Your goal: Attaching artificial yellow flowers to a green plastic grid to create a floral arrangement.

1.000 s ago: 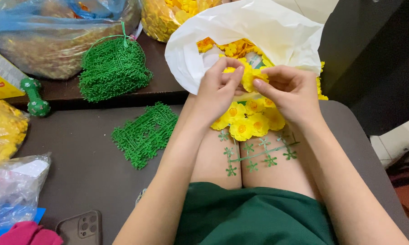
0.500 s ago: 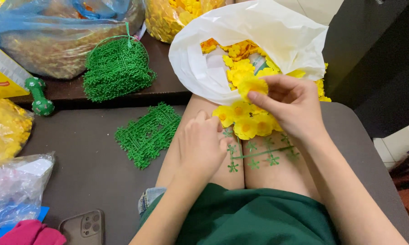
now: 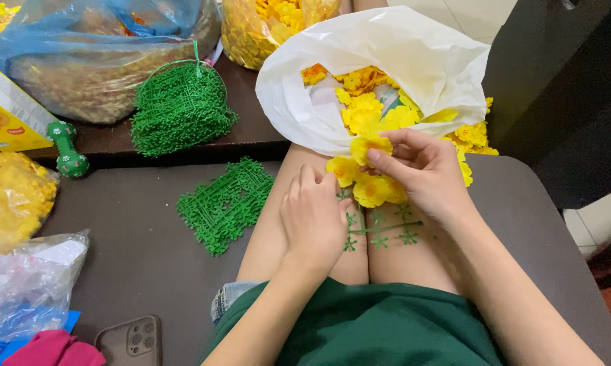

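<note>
Head view: the right hand point(image 3: 424, 173) pinches a yellow flower point(image 3: 369, 146) between thumb and fingers, just in front of the white bag point(image 3: 414, 61). Her left hand point(image 3: 313, 220) rests curled on the thigh, fingertips touching the green frame point(image 3: 381, 229) across her lap; whether it grips it I cannot tell. More flowers lie beside it.

Right hand point(image 3: 424, 169) pinches a yellow flower point(image 3: 369, 146) at the mouth of the white bag point(image 3: 393, 54). Left hand point(image 3: 313, 217) rests on the thigh, fingertips at the green stem frame point(image 3: 380, 230). More yellow flowers point(image 3: 366, 188) lie on the knees. Green frame stack point(image 3: 225, 203) sits beside the left leg.
</note>
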